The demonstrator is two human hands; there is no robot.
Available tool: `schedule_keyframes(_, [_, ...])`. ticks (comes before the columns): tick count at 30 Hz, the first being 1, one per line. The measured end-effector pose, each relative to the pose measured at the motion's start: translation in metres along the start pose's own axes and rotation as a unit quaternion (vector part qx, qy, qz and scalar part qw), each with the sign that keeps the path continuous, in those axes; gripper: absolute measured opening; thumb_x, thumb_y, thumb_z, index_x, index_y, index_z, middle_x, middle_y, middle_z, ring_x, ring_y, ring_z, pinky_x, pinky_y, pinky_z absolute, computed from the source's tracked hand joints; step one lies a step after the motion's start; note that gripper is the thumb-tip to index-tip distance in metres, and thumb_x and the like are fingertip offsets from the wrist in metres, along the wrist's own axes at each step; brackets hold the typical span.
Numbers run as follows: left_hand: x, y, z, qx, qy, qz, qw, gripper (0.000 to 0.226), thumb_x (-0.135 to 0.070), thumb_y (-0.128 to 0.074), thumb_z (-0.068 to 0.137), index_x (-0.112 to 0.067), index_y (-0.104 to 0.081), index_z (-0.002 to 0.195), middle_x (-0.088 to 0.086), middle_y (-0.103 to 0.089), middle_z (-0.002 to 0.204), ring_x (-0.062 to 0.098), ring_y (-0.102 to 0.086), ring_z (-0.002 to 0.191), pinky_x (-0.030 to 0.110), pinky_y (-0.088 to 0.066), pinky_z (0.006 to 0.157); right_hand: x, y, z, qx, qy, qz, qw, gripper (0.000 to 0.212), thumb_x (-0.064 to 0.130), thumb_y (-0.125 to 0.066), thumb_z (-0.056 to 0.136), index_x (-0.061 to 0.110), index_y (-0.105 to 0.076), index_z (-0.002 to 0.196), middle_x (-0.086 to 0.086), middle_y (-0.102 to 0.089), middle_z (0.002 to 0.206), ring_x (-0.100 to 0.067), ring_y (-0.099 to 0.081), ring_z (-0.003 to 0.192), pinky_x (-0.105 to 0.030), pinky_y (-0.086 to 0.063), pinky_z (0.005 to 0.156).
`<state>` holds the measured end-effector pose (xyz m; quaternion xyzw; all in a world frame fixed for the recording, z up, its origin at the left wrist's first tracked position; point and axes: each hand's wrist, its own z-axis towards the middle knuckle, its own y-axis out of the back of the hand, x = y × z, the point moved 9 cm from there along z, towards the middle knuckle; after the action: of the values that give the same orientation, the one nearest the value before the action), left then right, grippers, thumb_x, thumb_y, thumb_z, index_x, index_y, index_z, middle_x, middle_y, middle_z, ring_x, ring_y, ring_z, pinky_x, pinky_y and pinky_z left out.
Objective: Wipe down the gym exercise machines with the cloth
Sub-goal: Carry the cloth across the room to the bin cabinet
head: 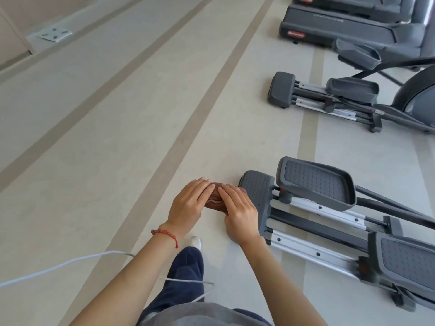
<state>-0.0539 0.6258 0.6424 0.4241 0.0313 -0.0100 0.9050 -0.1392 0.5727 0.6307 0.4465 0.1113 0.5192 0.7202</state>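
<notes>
Both hands meet in front of the person, just left of the nearest elliptical trainer [329, 212]. The left hand [188, 203] and the right hand [237, 208] are pressed together around a small reddish-brown cloth [215, 201], fingers laid fairly straight over it (folding it or bunching it up, by the look of things). The cloth sits between the palms, close to the rear end cap of that trainer but not touching the machine.

As for progress, no wiping is under way here: the cloth is in the air between the hands, not on any surface. My judgement is that the person is readying the cloth beside the nearest trainer. Whether any machine has already been cleaned cannot be told; none shows wet streaks or marks.

By count: one cloth; two hands; two elliptical trainers, the second elliptical trainer [348, 100] lying beyond the nearest one; and past that, treadmills, with one treadmill deck [339, 29] plainly seen and what looks like another behind it at the frame's top edge. A red bracelet [166, 234] circles the left wrist, and one white cable [70, 262] trails across the floor [94, 137] well left of the nearest trainer.
</notes>
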Motion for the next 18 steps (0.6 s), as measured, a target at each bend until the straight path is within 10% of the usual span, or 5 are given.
schedule_keyframes(18, [0.132, -0.112, 0.155, 0.019, -0.071, -0.092, 0.993, 0.053, 0.000, -0.017, 0.101, 0.004, -0.070, 0.101, 0.017, -0.069, 0.105, 0.032, -0.066, 0.099, 0.041, -0.054, 0.087, -0.088, -0.084, 0.171, -0.017, -0.093, -0.065, 0.993, 0.046, -0.008, -0.037, 0.074, 0.000, -0.072, 0.103, -0.011, -0.071, 0.108, -0.028, -0.067, 0.102, -0.033, -0.050, 0.093])
